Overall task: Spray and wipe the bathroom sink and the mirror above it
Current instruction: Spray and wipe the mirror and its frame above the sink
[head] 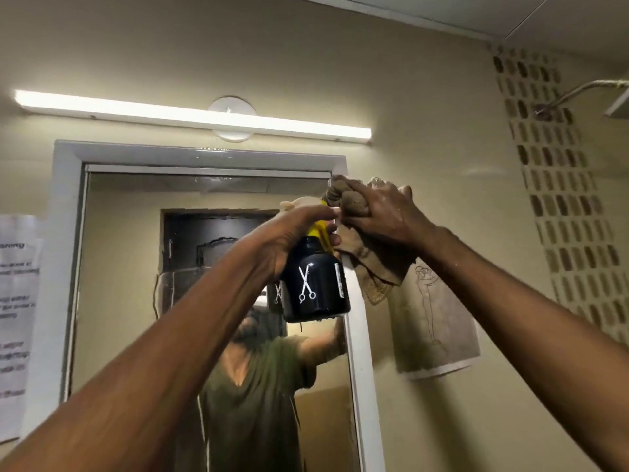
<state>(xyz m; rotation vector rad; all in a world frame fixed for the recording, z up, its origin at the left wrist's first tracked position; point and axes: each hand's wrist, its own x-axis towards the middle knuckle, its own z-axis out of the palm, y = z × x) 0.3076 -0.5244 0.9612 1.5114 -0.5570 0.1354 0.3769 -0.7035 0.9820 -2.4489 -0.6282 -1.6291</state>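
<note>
Left hand [292, 229] gripping black plastic spray bottle [315, 281] frame centre, right hand [381, 209] clutching crumpled tan cloth [371, 267], probably touching white-framed mirror [136, 267] top-right corner

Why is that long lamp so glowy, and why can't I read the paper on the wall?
In the head view, the strip light above the mirror is overexposed into a white glow; the paper notice sits at the blurry left edge, its print smeared; the wide lens bends the mirror's frame.

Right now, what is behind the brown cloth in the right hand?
The brown cloth, bunched in the right hand, covers the mirror frame's upper right corner. Whether it presses the frame is hidden.
</note>
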